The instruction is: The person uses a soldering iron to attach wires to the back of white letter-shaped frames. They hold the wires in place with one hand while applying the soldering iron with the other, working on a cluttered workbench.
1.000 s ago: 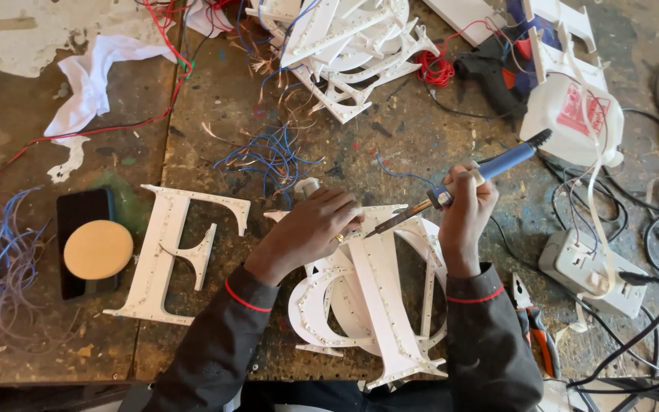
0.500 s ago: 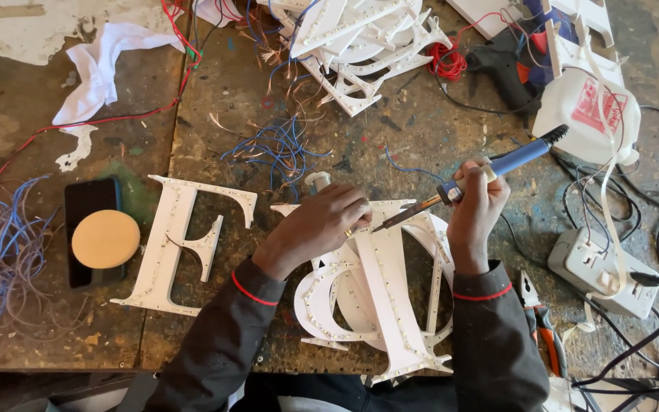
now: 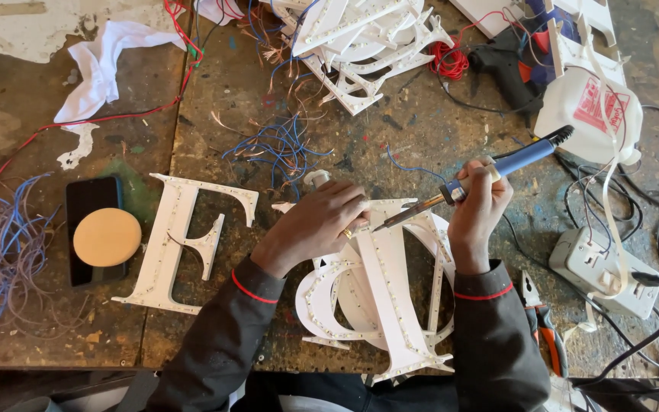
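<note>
White sign letters [image 3: 390, 297] lie under the flat-pressed left hand [image 3: 316, 225]; the right hand [image 3: 478, 210] grips a soldering iron [image 3: 470, 181] (blue-handled).

Both forearms enter from the lower edge, in dark sleeves with a red band at each cuff. The left hand [image 3: 310, 229] lies palm down, knuckles up, fingers curled and pressed together, fingertips pointing right. The right hand [image 3: 478, 210] stands just right of those fingertips, wrist bent upward, fingers wrapped in a closed grip, thumb on top. The two hands are near each other, not touching.
</note>
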